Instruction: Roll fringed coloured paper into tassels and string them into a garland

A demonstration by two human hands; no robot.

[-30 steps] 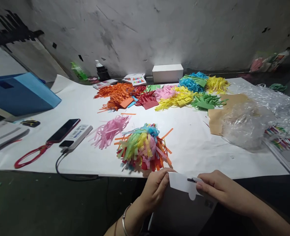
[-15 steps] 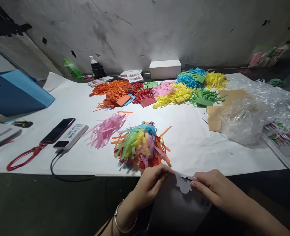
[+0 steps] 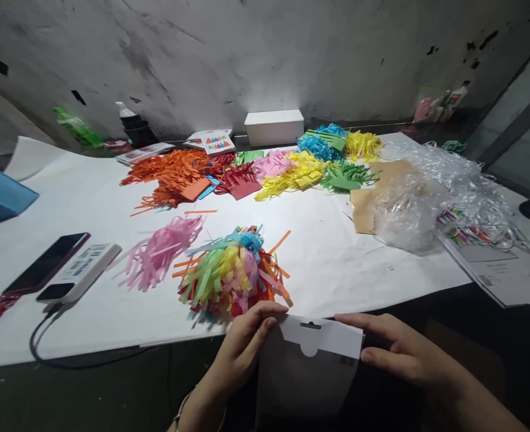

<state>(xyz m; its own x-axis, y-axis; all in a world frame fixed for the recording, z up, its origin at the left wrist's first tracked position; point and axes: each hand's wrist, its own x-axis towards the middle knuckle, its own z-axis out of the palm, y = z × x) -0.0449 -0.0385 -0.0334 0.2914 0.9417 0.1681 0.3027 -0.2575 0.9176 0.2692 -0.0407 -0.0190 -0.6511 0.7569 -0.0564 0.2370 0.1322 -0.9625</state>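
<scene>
Below the front edge of the table, both my hands are on a white cardboard box [image 3: 307,372] with a hang hole and a rounded tab on its top flap. The fingers of my left hand [image 3: 249,339] are closed round its upper left corner, thumb on the near face. My right hand [image 3: 395,348] grips the right edge of the flap between thumb and fingers. The lower part of the box lies in shadow. Just beyond the left hand is a multicoloured tissue-paper tassel bunch [image 3: 233,270], with a pink tassel bunch [image 3: 161,252] to its left.
Orange fringed paper [image 3: 175,171], yellow fringed paper [image 3: 298,171] and other colours lie along the back. A small white box [image 3: 274,127] stands by the wall. Clear plastic bags [image 3: 409,210] and printed card packs [image 3: 499,264] are at right; a phone [image 3: 44,264] and power bank [image 3: 80,273] at left.
My view has turned to the right, so the table contents appear further left. My right hand has moved from beside the hang hole to the flap's right edge, and the flap shows more fully.
</scene>
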